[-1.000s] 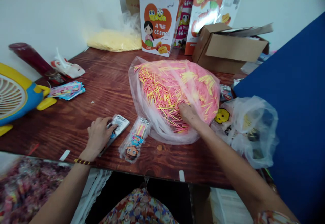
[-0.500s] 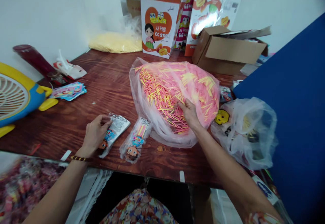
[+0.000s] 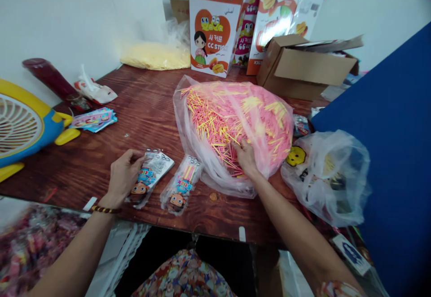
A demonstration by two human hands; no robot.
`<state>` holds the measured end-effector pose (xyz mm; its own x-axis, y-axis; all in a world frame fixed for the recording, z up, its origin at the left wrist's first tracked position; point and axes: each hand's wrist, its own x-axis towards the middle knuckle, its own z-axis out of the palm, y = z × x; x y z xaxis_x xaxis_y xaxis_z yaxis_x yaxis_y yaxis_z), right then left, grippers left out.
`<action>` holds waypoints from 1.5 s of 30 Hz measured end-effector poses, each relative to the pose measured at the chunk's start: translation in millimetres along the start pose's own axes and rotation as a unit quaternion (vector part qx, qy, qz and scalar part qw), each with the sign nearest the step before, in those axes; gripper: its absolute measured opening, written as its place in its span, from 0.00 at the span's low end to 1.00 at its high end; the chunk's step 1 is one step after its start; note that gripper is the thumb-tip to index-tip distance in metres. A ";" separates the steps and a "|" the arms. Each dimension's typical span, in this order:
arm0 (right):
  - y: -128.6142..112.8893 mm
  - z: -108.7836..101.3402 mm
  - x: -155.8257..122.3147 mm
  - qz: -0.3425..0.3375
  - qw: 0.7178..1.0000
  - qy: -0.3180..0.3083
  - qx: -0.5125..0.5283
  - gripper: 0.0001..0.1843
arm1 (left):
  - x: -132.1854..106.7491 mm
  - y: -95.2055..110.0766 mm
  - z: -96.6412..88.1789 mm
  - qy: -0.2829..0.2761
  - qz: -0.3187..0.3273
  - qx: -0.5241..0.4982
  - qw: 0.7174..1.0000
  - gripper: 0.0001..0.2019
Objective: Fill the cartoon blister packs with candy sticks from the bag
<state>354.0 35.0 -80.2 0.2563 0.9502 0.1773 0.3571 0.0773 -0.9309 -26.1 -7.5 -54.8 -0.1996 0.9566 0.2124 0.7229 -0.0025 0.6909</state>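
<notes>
Stick bag (image 3: 212,175): big, clear, slumped, mouth spread toward the near left; rests on the dark wood-grain tabletop (image 3: 148,113). Its load: thin straight sticks (image 3: 207,124), pink and yellow, strewn every which way at the mouth; deeper in, seen through the film, more tightly massed, mainly pink with pale yellow clumps.

Right hand (image 3: 247,157) in the mouth of the stick bag, fingertips among the sticks, fingers bent; cannot tell whether any are pinched.

Left hand (image 3: 125,175) left of the stick bag on its near side, thumb and forefinger closed on the upper edge of a top packet (image 3: 145,176). That packet: clear, crinkled, blue "Stick" lettering, brown cartoon face with large eyes at the near end. It lies askew over a packet stack (image 3: 164,163), whose whitish side shows.

Filled packet (image 3: 182,184), same print, lies flat between the stack and the stick bag, just beside the latter's near-left edge; a few pink and yellow sticks, lined up lengthwise, show through its window.

Right of the stick bag: crumpled whitish bag (image 3: 353,166). Behind it: open carton (image 3: 303,70), tall "CC STICK" box (image 3: 212,27).
</notes>
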 end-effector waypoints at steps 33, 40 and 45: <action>-5.2 7.3 -31.1 0.112 0.979 -0.068 0.155 0.16 | -31.1 100.5 17.4 -0.113 -0.134 -0.389 0.905 0.14; -16.0 6.7 -18.0 0.120 0.971 -0.071 0.196 0.13 | -29.5 128.7 41.8 -0.234 0.114 -0.258 0.930 0.07; -38.2 8.3 -27.1 0.115 0.960 -0.151 0.204 0.11 | -20.3 164.4 74.6 -0.297 0.245 -0.119 0.916 0.04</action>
<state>325.9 8.9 -52.1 -0.0075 0.9957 -0.0922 -0.0753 -0.0925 -0.9929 146.2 -5.6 3.0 0.5547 0.8140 0.1726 0.4516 -0.4687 0.7592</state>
